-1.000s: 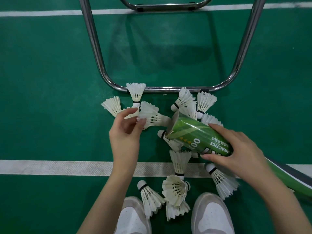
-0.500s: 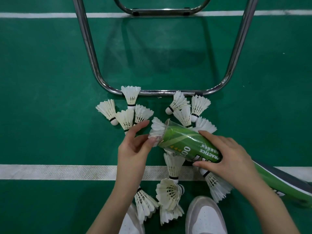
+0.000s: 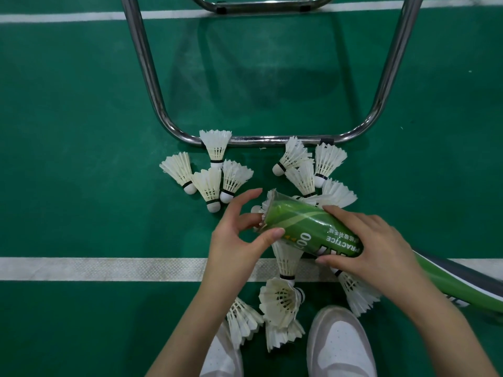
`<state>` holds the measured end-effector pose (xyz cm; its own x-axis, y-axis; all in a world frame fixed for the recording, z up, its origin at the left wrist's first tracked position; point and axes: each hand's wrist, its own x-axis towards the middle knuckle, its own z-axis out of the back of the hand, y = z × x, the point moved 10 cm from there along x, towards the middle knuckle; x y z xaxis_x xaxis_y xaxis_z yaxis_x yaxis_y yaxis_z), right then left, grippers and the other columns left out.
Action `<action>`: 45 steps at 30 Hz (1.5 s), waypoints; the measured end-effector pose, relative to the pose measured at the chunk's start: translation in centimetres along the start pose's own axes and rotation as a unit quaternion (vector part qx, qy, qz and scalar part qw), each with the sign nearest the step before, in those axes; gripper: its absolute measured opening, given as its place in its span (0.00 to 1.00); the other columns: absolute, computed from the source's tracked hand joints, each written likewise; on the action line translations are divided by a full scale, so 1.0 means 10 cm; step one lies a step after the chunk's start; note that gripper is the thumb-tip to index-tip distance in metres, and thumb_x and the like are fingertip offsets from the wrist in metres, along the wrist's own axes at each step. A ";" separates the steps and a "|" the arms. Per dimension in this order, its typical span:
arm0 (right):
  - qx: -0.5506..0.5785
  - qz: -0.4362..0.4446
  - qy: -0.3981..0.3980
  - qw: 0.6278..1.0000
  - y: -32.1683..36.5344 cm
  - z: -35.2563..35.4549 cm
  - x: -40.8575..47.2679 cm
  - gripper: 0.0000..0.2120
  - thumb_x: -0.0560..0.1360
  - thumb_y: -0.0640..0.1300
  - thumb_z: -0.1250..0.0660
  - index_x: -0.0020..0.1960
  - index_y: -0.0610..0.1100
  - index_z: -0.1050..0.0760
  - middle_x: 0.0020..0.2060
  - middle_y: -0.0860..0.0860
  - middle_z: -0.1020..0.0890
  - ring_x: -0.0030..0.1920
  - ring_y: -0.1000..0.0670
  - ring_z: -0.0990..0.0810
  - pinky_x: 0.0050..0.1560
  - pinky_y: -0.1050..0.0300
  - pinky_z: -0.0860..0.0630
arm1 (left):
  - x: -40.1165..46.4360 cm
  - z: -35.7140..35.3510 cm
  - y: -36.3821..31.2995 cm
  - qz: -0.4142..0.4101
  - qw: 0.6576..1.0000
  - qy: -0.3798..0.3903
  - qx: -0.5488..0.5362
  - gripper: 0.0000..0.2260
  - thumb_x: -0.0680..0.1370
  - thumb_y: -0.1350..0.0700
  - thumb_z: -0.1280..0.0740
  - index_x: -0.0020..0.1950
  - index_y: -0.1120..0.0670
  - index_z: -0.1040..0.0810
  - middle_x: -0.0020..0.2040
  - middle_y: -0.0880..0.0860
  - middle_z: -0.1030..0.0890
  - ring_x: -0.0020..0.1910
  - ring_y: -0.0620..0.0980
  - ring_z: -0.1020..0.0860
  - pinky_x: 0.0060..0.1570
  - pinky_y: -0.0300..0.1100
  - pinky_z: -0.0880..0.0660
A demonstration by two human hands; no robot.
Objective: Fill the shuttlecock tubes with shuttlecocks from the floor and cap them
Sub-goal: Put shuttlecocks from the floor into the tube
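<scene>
right hand (image 3: 367,243) wraps the green cardboard shuttlecock tube (image 3: 304,227), fingers curled over its middle, thumb under, tube held tilted above the floor with the open mouth pointing left; white feather shuttlecock in the tube mouth (image 3: 265,213), only feather tips sticking out past the rim; left hand (image 3: 239,238) at the mouth, fingers loosely spread, fingertips on the feathers, thumb against the tube's lower rim; loose white feather shuttlecocks on the green court floor (image 3: 68,159): a group of four (image 3: 209,175) left of the tube, a cluster (image 3: 313,167) behind it by the chrome tubular chair frame (image 3: 152,85), more (image 3: 283,297) below the tube near the white sneakers (image 3: 340,346); white court line (image 3: 95,269) runs under both forearms; second green tube (image 3: 457,284) lying at right edge
</scene>
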<state>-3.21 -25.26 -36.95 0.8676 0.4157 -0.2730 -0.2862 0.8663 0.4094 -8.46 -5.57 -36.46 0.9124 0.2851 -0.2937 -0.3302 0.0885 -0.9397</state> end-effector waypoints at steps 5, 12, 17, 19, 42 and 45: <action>0.005 0.004 -0.001 1.000 0.02 -0.01 0.00 0.41 0.57 0.75 0.44 0.68 0.64 0.41 0.58 0.57 0.25 0.56 0.52 0.30 0.51 0.53 0.33 | -0.01 -0.11 -0.03 -0.001 0.999 0.034 -0.002 0.27 0.69 0.60 0.25 0.60 0.37 0.30 0.41 0.48 0.15 0.46 0.40 0.18 0.47 0.29 0.26; 0.005 0.011 0.007 1.000 0.09 -0.03 0.00 0.41 0.57 0.74 0.45 0.68 0.64 0.42 0.59 0.59 0.26 0.57 0.53 0.31 0.50 0.56 0.36 | -0.03 -0.13 -0.03 0.007 0.998 0.034 -0.044 0.29 0.69 0.65 0.26 0.61 0.39 0.30 0.42 0.50 0.15 0.44 0.43 0.17 0.43 0.30 0.25; 0.005 0.012 0.012 1.000 0.11 -0.03 -0.02 0.42 0.56 0.74 0.45 0.68 0.63 0.41 0.60 0.59 0.26 0.58 0.52 0.31 0.52 0.55 0.36 | -0.04 -0.10 0.02 0.009 0.999 0.033 -0.034 0.33 0.69 0.63 0.25 0.63 0.36 0.32 0.41 0.50 0.16 0.44 0.45 0.17 0.46 0.34 0.23; 0.008 0.013 0.012 1.000 0.11 -0.04 -0.02 0.42 0.56 0.74 0.45 0.69 0.63 0.40 0.59 0.58 0.25 0.58 0.52 0.31 0.52 0.55 0.36 | -0.03 -0.09 0.04 0.009 0.999 0.032 -0.025 0.33 0.68 0.63 0.24 0.63 0.35 0.33 0.40 0.51 0.17 0.44 0.46 0.18 0.49 0.36 0.23; 0.018 0.016 0.004 1.000 0.12 -0.07 -0.05 0.42 0.56 0.74 0.44 0.68 0.62 0.39 0.60 0.57 0.25 0.58 0.51 0.30 0.55 0.52 0.34 | -0.02 -0.27 0.04 0.015 0.982 0.165 -0.089 0.28 0.74 0.71 0.33 0.64 0.42 0.31 0.55 0.58 0.19 0.51 0.52 0.18 0.51 0.41 0.22; 0.015 0.017 0.010 1.000 0.13 -0.09 -0.04 0.42 0.56 0.74 0.44 0.68 0.63 0.39 0.60 0.58 0.26 0.58 0.52 0.31 0.54 0.54 0.35 | -0.02 -0.27 0.06 0.017 0.981 0.167 -0.093 0.28 0.74 0.71 0.33 0.64 0.41 0.31 0.56 0.57 0.20 0.52 0.53 0.19 0.52 0.42 0.22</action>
<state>-4.30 -24.09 -37.14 0.8495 0.4504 -0.2749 -0.3028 0.8427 0.4451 -8.19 -8.11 -37.44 0.9400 -0.0466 -0.3380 -0.3410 -0.1007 -0.9346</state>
